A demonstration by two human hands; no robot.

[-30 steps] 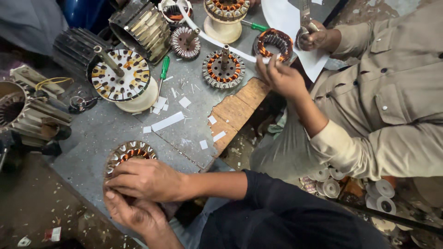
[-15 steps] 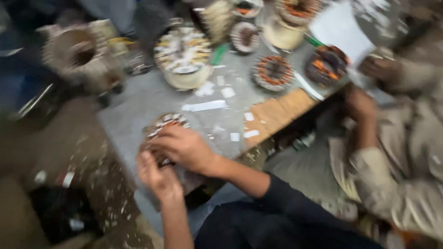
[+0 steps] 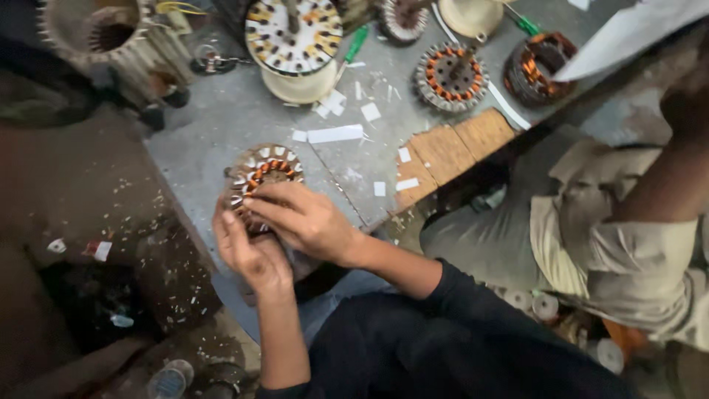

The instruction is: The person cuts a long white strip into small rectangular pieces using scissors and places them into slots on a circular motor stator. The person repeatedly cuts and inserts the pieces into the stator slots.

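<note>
The grey desk is filling the upper middle of our view, slanting away from us, its near edge running down toward our lap. A co-worker in a beige shirt is sitting at the right, a forearm reaching up out of frame. A ribbed motor housing is standing at the desk's far left corner. A large round rotor plate, white with dark and orange patches, is sitting on a cream base at the top centre, with a green-handled screwdriver lying just beside it. Two wound stators are resting farther right: one with orange windings, and a darker one near the desk's edge. A wooden block is lying at that right edge. White paper slips are lying scattered across the middle.

The stator with copper coils is lying flat on the desk's near left part, right in front of us. Our right hand is lying over its near side, fingers curled and pressing onto the windings. Our left hand is coming up from below, fingers bent against the stator's near rim, touching the right hand. We cannot tell whether either hand is pinching something small; both are closed loosely on the stator.
</note>
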